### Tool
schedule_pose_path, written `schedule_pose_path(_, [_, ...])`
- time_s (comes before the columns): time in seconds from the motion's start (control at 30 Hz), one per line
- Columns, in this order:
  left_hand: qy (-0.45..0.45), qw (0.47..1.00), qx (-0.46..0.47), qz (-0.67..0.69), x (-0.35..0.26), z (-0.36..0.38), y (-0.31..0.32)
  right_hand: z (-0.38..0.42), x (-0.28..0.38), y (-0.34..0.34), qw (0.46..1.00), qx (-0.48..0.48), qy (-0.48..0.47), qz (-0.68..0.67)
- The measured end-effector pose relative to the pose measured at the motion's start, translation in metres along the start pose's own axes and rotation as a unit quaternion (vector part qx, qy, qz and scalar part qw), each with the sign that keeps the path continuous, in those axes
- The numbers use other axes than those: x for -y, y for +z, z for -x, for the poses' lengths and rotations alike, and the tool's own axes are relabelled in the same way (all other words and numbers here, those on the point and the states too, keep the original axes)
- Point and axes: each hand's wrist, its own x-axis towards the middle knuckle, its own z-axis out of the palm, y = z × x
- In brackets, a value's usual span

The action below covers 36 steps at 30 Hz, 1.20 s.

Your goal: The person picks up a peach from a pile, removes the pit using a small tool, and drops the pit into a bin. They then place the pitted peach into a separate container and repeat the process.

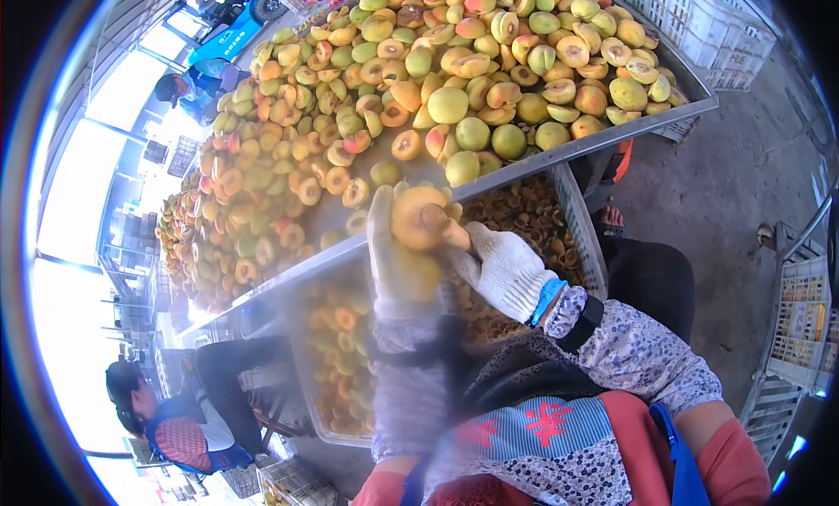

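My left hand (pixel 398 266), in a pale glove and partly blurred, is closed around a yellow peach (pixel 408 216) just in front of the metal table's edge. My right hand (pixel 507 266), in a white knitted glove, grips a small tan-handled tool (pixel 456 236) whose rounded end is against the fruit. Its exact kind is hard to make out. Beyond both hands, a heap of whole and halved peaches (pixel 350 95) covers much of the metal table (pixel 585 148).
Below the table edge stand a crate of brown pits or scraps (pixel 524 213) and a crate of peach halves (pixel 341 366). A seated person (pixel 188 427) is at left, another person (pixel 197 91) farther back. White crates (pixel 699 30) are stacked at upper right.
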Motion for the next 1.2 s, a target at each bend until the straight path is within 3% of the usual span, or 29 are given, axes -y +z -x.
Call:
schedule_pose_path(0.1, [0.063,0.994,0.029,-0.086,0.004,0.000,-0.009,-0.002,-0.006,0.002,0.998,0.005,0.000,0.064])
schedule_pose_path(0.3, [0.068,0.987,0.036,-0.142,-0.001,0.003,-0.014,-0.002,-0.008,0.003,0.998,-0.010,-0.025,0.057])
schedule_pose_path(0.43, [-0.011,0.999,0.010,-0.030,0.000,0.003,-0.017,-0.004,-0.003,0.003,0.995,0.050,0.003,0.084])
schedule_pose_path(0.5, [0.026,0.998,-0.058,-0.031,0.006,0.005,-0.010,0.002,0.002,0.009,0.993,0.049,0.010,-0.107])
schedule_pose_path(0.6, [0.074,0.992,-0.101,-0.011,0.014,0.011,-0.001,0.003,0.010,0.013,0.966,0.100,0.079,-0.225])
schedule_pose_path(0.73, [0.082,0.993,-0.084,-0.022,0.014,0.008,-0.013,0.002,0.001,0.021,0.975,0.084,0.059,-0.196])
schedule_pose_path(0.8, [0.028,0.997,-0.064,-0.026,0.006,0.009,-0.018,-0.002,0.000,0.015,0.995,0.084,0.033,0.035])
schedule_pose_path(0.93, [0.046,0.997,0.006,-0.065,0.000,0.004,-0.030,-0.004,-0.005,0.008,0.991,0.063,-0.026,0.118])
schedule_pose_path(1.0, [0.007,0.998,-0.009,-0.068,-0.002,0.003,-0.033,-0.003,-0.010,0.013,0.991,0.054,-0.031,0.118])
schedule_pose_path(1.1, [0.041,0.990,0.035,-0.128,-0.001,0.004,-0.043,0.000,-0.015,0.023,0.994,0.059,-0.023,0.094])
schedule_pose_path(1.17, [0.047,0.990,0.021,-0.130,-0.002,0.009,-0.036,0.003,-0.011,0.030,0.996,0.071,-0.011,-0.052])
schedule_pose_path(1.2, [0.055,0.990,0.007,-0.132,-0.002,0.010,-0.032,0.007,-0.008,0.032,0.996,0.071,-0.011,-0.052])
